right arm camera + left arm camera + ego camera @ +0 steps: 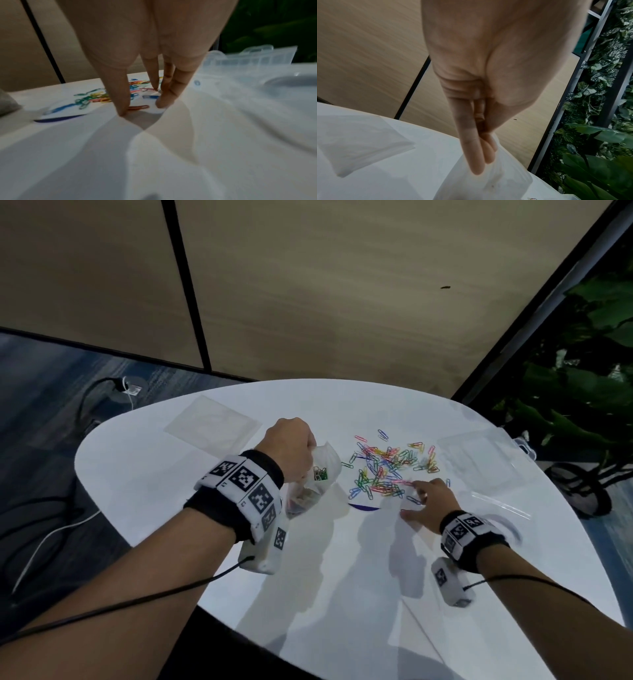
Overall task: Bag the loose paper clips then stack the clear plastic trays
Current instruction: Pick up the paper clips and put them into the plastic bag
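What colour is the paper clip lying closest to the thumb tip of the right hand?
Red-orange: the paper clip beside the right hand thumb, clearest in the right wrist view.

Two hands [291, 445], one held bag [313, 477], two clear trays [479, 460], and dozens of loose paper clips [387, 470].

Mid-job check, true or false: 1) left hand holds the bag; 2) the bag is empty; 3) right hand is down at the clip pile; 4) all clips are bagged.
1) True: the left hand grips the clear bag at its top.
2) False: the bag already holds some clips.
3) True: the right hand has its fingers spread at the near edge of the paper clips.
4) False: many clips lie loose on the table.
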`<state>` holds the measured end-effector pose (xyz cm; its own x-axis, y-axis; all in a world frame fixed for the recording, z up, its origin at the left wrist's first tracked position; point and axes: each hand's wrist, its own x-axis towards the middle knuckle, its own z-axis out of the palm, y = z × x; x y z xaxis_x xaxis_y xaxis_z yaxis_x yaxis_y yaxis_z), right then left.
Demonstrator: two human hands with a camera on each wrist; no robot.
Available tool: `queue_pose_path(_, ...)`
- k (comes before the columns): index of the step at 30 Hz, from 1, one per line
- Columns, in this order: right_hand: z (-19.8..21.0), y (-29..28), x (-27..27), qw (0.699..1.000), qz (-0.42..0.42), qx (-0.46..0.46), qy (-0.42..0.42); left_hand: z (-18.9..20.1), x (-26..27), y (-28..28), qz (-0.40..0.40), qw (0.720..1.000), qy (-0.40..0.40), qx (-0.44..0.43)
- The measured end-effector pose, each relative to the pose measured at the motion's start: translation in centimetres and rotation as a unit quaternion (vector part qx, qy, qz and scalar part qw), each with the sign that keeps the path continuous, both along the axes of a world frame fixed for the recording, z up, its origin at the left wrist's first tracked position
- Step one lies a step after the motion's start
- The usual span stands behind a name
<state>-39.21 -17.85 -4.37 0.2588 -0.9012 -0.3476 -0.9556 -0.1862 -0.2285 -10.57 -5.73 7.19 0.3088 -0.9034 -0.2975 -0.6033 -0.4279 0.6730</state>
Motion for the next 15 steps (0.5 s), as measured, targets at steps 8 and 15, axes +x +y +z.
queue_pose_path(8, -1.0, 0.3, 6.1, 0.994, -0.007, -0.053, -0.091, -0.3, 0.9, 0.5, 0.003, 1.000, -0.005, 0.006)
queue_pose_path(15, -1.2, 0.2, 7.3, 0.979, 0.165, -0.116, -0.023, -0.3, 0.8, 0.3, -0.008, 1.000, -0.018, -0.002)
